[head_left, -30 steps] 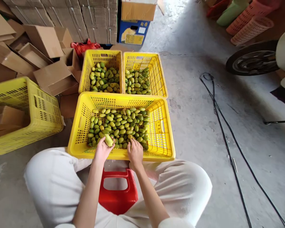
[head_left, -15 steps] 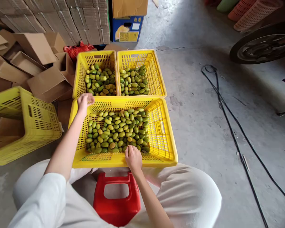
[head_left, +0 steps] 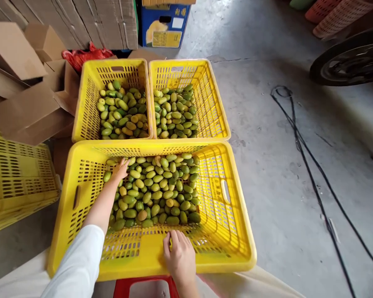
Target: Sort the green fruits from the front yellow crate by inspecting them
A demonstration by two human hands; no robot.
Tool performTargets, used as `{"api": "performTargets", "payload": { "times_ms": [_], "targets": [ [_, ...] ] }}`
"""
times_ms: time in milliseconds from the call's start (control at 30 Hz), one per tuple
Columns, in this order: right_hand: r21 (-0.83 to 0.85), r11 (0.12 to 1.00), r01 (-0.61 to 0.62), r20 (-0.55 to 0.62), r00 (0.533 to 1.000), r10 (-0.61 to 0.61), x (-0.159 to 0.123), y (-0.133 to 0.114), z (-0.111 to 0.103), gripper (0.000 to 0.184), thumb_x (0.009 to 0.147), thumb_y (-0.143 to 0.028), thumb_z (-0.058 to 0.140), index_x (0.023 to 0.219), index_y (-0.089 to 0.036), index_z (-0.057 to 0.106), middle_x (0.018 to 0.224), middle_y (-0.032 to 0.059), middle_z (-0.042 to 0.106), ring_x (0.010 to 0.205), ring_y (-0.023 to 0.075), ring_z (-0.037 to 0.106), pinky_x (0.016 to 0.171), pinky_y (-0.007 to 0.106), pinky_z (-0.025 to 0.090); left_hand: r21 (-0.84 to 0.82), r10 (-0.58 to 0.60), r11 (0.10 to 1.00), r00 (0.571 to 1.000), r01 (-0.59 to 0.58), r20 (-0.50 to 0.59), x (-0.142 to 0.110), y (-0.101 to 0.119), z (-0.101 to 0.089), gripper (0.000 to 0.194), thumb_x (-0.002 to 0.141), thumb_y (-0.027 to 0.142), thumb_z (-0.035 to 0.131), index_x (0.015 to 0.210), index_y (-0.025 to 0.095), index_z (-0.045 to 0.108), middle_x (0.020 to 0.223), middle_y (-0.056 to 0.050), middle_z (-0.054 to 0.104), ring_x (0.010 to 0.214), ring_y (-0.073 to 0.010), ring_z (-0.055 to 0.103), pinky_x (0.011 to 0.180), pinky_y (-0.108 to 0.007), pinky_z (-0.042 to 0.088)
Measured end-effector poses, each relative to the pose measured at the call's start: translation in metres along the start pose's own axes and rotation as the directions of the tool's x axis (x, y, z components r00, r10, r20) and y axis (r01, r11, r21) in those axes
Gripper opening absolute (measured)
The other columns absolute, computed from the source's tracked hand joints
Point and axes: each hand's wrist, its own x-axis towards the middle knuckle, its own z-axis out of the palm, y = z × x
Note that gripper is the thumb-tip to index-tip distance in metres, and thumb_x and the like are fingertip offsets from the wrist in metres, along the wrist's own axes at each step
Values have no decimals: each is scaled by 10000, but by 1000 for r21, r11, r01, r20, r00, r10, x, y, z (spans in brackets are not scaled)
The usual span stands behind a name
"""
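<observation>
A yellow plastic crate (head_left: 240, 248) in front of me holds many small, oval, green-to-yellow fruits (head_left: 157, 194). Inside it, at the far left of the pile, my left hand (head_left: 120, 169) reaches down with fingers stretched out, touching the fruits; no fruit shows in its grasp. My right hand (head_left: 180, 252) is above the crate's near wall with its fingers curled in; whatever they may hold is hidden. Behind, a left crate (head_left: 77, 103) and a right crate (head_left: 219, 105) stand side by side, each with larger, similar fruits in it.
Cardboard boxes (head_left: 27, 107) and another yellow crate (head_left: 21, 178) are on the left. A blue carton (head_left: 164, 27) stands at the back. Black cable (head_left: 311, 174) lies on the concrete floor to the right, near a wheel (head_left: 351, 58). A red stool (head_left: 124, 287) shows below.
My left hand held a larger fruit, moved to the back-left crate, and is now empty among the small fruits. My right hand moved back from the pile to the near wall. The view shifted closer.
</observation>
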Motion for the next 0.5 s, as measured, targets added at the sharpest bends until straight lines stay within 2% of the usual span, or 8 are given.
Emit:
{"api": "performTargets", "payload": {
  "times_ms": [167,333,433,500],
  "targets": [
    [16,998,-60,38,998,59,-4,-4,4,244,992,-129,495,788,-259,529,685,24,622,619,223,612,666,360,416,24,-95,995,995,95,-8,17,3,20,801,712,225,839,1449,194,526,1734,-316,217,1477,-563,457,1113,-651,451],
    [21,997,-75,43,996,74,-3,-7,3,254,986,-116,486,775,-252,525,681,23,617,612,213,606,662,353,416,-125,-173,978,985,168,-28,7,-5,23,689,662,195,799,1305,159,555,1678,-314,240,1501,-592,372,1165,-689,377],
    [0,997,-74,25,997,74,-1,-6,3,276,986,-120,480,748,-255,513,661,23,600,599,213,591,655,351,406,-310,-184,937,982,163,-39,-7,-8,16,616,624,172,779,1207,197,581,1649,-219,276,1544,-541,282,1201,-627,372],
    [-14,998,-55,13,998,56,1,-5,3,280,985,-120,481,742,-256,518,649,22,592,596,215,594,656,349,404,-470,-187,870,982,151,-31,-21,-6,9,574,629,173,764,1173,229,588,1576,-157,364,1489,-463,366,1127,-546,473]
  ]
}}
